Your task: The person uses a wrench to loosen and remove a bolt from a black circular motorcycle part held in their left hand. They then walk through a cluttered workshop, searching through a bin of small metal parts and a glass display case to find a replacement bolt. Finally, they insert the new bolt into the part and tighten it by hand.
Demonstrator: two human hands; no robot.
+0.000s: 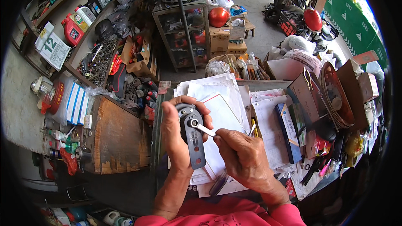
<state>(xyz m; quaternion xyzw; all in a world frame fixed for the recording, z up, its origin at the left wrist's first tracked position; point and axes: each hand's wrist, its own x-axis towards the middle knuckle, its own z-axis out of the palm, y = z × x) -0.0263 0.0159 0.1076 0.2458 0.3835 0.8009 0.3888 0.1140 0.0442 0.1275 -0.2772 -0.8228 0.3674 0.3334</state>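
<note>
My left hand (176, 141) cradles a round black disc horn (186, 109), its fingers wrapped around the far rim and the thumb along the left side. A flat dark metal bracket (195, 146) with several holes runs from the disc's centre toward me and bears stamped writing. At the bracket's upper end sits a metal nut (194, 122). In my right hand (245, 152) is a small wrench (207, 130), with its head at the nut; the fingers hide its rear part. Beneath both hands lies a stack of white papers (224, 110).
A screwdriver (219, 183) with a dark handle lies on the papers near me. Right of them are a blue box (287, 133) and a woven basket (337, 100). A wooden board (122, 135) stands at left. Cartons and a glass cabinet (182, 34) are beyond the table.
</note>
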